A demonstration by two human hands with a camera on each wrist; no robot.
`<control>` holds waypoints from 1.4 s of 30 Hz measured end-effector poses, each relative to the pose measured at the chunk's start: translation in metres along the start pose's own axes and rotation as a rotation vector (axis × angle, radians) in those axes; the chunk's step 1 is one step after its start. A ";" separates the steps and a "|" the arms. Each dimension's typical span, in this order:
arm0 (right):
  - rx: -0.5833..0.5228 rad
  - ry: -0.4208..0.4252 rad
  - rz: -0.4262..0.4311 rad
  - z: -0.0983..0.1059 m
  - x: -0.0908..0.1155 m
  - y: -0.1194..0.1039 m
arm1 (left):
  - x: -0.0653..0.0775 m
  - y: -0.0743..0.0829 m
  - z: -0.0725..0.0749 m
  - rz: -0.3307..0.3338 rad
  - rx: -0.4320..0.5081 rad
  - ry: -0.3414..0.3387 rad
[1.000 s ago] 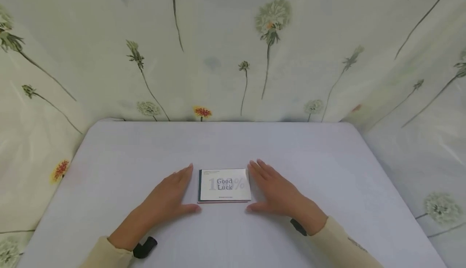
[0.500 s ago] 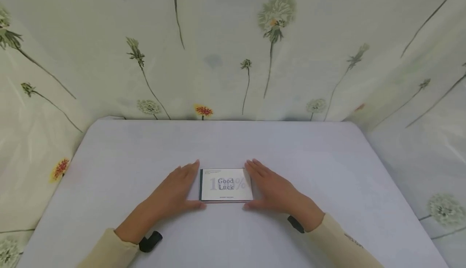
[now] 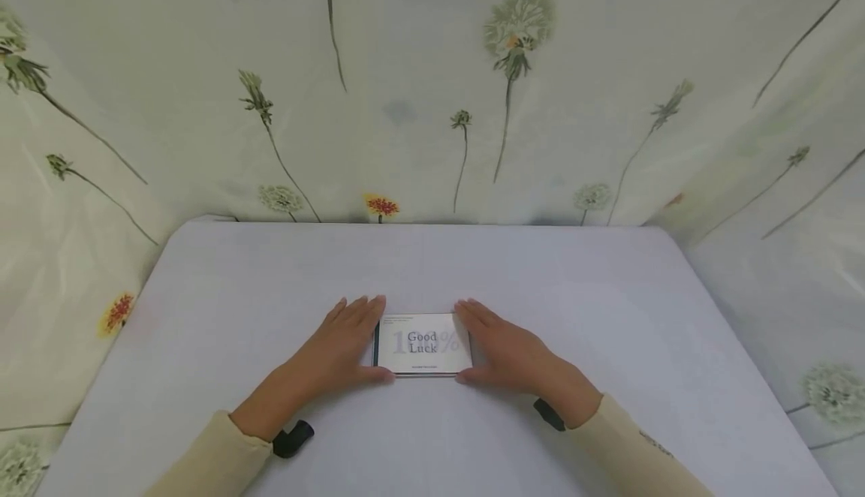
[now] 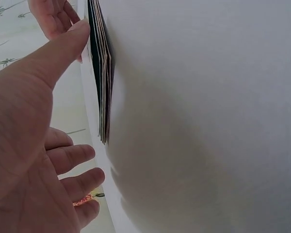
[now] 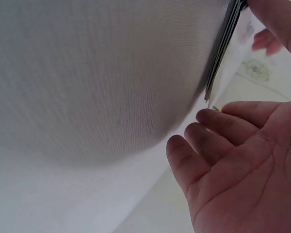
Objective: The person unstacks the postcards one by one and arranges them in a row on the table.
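Observation:
A thin stack of cards (image 3: 424,343) lies flat on the white table, its pale top printed "Good Luck" over "100%". Several layers of the stack (image 4: 103,73) show edge-on in the left wrist view. My left hand (image 3: 341,347) is at its left end, thumb by the near corner and straight fingers by the far corner. Opposite it, my right hand (image 3: 507,348) frames the right end, with thumb and fingers at the corners. Both palms face inward, fingers extended rather than curled. Whether every fingertip touches the cards cannot be made out.
The white-covered table (image 3: 574,279) has rounded far corners. Behind it and at both sides hangs a pale curtain (image 3: 405,69) printed with dandelions. A black strap piece (image 3: 293,439) sits under the left wrist, and another (image 3: 549,414) under the right.
My left hand has moved right, closing its gap to the stack's left end. My right hand has shifted slightly left against the right end. The cards stay in nearly the same place.

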State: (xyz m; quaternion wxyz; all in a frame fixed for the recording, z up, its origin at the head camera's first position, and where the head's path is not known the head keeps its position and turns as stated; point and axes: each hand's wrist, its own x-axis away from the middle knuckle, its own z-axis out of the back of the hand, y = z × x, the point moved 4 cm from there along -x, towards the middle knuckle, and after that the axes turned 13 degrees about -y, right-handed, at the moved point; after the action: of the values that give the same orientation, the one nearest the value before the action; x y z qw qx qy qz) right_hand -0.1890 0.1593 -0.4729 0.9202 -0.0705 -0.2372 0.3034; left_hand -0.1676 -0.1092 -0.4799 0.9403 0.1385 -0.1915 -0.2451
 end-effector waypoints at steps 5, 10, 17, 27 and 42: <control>-0.010 -0.006 0.005 -0.001 -0.001 0.002 | -0.002 0.000 -0.002 0.005 0.005 -0.003; -0.017 0.010 0.035 -0.001 -0.004 0.003 | -0.004 -0.001 -0.005 0.023 0.001 -0.011; -0.029 0.018 0.043 -0.001 -0.006 0.003 | -0.004 -0.001 -0.005 0.028 0.022 -0.022; -0.043 0.013 0.035 -0.003 -0.008 0.004 | -0.005 -0.008 -0.008 0.029 0.033 -0.006; -0.083 0.014 0.051 0.004 -0.008 0.004 | -0.003 -0.010 0.000 0.008 0.105 0.011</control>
State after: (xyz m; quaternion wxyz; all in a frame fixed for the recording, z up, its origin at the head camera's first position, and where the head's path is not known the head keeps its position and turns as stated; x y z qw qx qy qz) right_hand -0.1983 0.1578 -0.4733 0.9101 -0.1166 -0.2411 0.3163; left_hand -0.1737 -0.1160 -0.4838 0.9337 0.1883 -0.1992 -0.2304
